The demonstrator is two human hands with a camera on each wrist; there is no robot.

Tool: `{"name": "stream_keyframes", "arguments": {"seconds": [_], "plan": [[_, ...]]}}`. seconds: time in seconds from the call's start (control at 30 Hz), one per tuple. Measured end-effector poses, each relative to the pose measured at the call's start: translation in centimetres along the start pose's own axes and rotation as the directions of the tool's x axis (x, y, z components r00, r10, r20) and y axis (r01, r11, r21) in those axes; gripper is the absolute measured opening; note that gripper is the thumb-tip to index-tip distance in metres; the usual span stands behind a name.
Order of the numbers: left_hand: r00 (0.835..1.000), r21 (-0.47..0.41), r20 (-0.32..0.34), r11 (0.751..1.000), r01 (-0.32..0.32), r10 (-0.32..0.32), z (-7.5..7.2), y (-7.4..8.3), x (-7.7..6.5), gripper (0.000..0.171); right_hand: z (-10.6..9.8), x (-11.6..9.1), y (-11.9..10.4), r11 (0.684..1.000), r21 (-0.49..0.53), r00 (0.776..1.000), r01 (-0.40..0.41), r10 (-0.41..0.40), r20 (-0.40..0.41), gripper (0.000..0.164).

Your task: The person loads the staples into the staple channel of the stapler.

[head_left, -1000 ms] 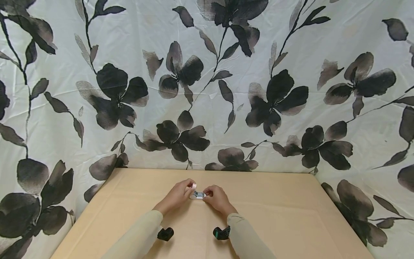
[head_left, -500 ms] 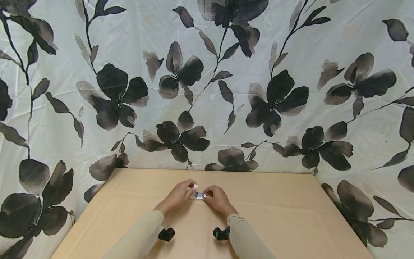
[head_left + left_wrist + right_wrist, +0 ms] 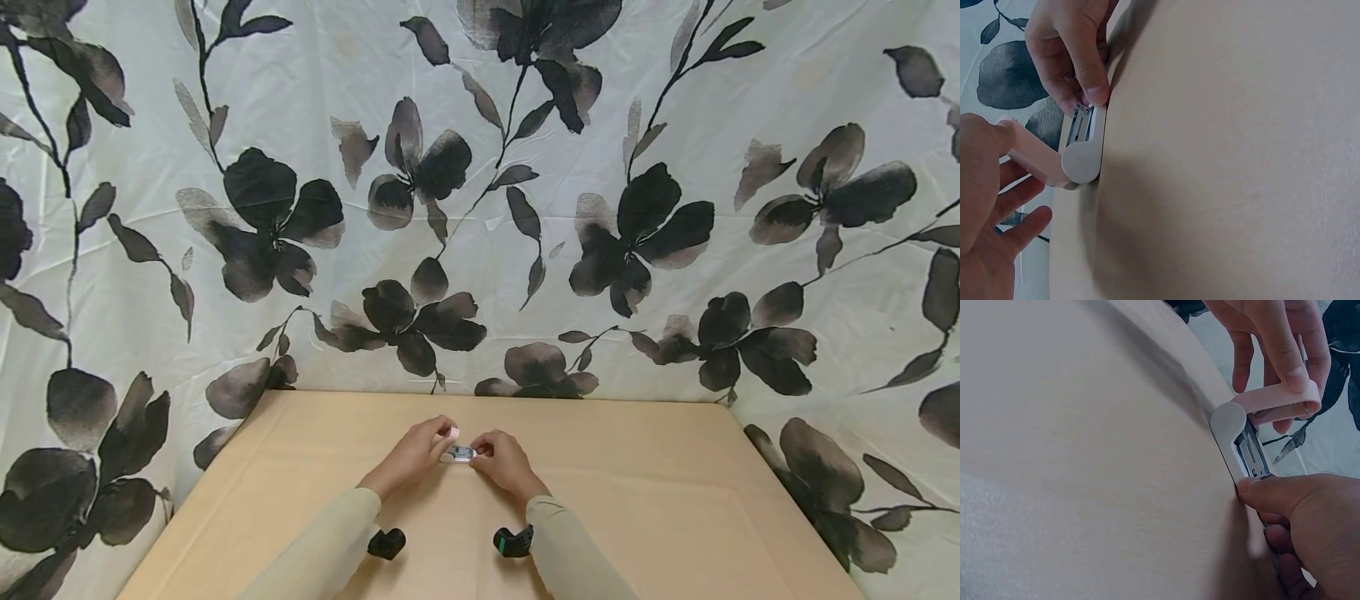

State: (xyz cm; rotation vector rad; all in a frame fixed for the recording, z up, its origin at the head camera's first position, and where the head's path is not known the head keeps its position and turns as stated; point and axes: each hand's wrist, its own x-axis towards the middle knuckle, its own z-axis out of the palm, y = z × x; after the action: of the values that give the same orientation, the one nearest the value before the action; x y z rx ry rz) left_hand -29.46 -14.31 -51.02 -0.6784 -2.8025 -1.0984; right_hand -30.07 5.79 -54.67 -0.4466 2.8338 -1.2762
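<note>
A small stapler (image 3: 462,454) with a pink top and a white base stands on the table between the two hands. Its pink top arm (image 3: 1038,153) is swung up from the round white hinge (image 3: 1229,419), and the metal staple channel (image 3: 1251,450) lies exposed along the base. The left hand (image 3: 408,450) pinches the raised pink arm between thumb and fingers, its other fingers spread in the left wrist view. At the opposite end, the right hand (image 3: 510,462) pinches the tip of the white base, thumb on the near side, holding it low at the tabletop.
The light wood-coloured table (image 3: 637,492) reaches back to a hanging white cloth (image 3: 525,275) printed with dark flowers. A black device (image 3: 386,543) sits at the left wrist and another black device (image 3: 513,542) at the right.
The left hand and the raised pink arm have shifted very slightly to the right since one second ago. The right hand keeps its grip in the same place.
</note>
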Motion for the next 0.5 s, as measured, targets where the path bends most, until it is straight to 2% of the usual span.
{"name": "stream_keyframes", "arguments": {"seconds": [0.37, 0.5], "plan": [[1.000, -0.002, 0.008, 1.000, 0.001, -0.001, 0.23, 0.23, 0.12, 0.017, -0.04, -0.03, -0.01, 1.000, -0.003, 1.000, -0.015, 0.015, 0.002, 0.016], [1.000, 0.005, 0.024, 1.000, -0.019, 0.019, 0.32, 0.40, 0.19, 0.019, -0.05, 0.00, 0.00, 1.000, -0.008, 1.000, -0.014, 0.014, 0.005, 0.016]]}}
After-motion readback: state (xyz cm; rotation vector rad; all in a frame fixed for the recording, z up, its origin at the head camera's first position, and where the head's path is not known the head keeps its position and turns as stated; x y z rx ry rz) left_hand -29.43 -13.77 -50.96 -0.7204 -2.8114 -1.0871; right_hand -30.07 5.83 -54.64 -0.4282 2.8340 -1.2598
